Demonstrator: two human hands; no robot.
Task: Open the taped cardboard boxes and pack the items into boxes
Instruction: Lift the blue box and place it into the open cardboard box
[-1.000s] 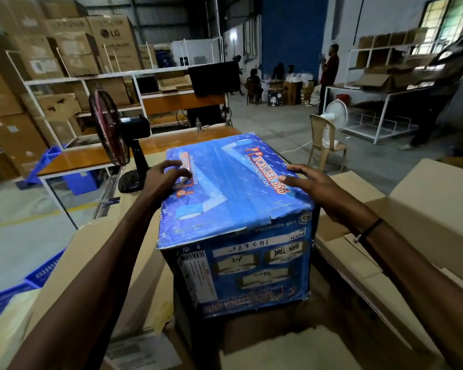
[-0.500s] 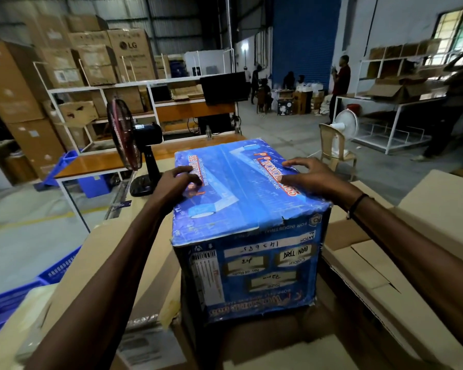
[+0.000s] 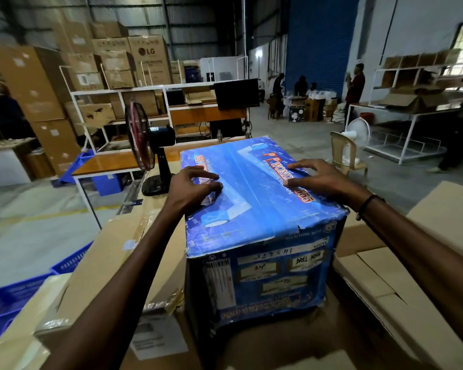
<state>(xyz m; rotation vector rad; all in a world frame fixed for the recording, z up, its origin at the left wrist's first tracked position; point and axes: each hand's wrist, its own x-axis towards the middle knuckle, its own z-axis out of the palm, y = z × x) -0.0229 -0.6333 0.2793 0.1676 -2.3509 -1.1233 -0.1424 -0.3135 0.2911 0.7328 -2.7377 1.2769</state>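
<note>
The blue adhesive-tape carton (image 3: 254,209) stands inside an open brown cardboard box (image 3: 385,289); left hand (image 3: 190,188) and right hand (image 3: 324,177) lie spread, empty, either side of its taped centre seam, equally near

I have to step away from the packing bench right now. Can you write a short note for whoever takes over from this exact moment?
Left hand: fingers curled on the blue box top, no grip on anything.
Right hand: spread flat on the top, near the right edge.
The blue box stands among open brown cardboard flaps.
Done: box placed upright.
Left: clear tape along its top seam looks unbroken; open it, then pack the contents.
</note>
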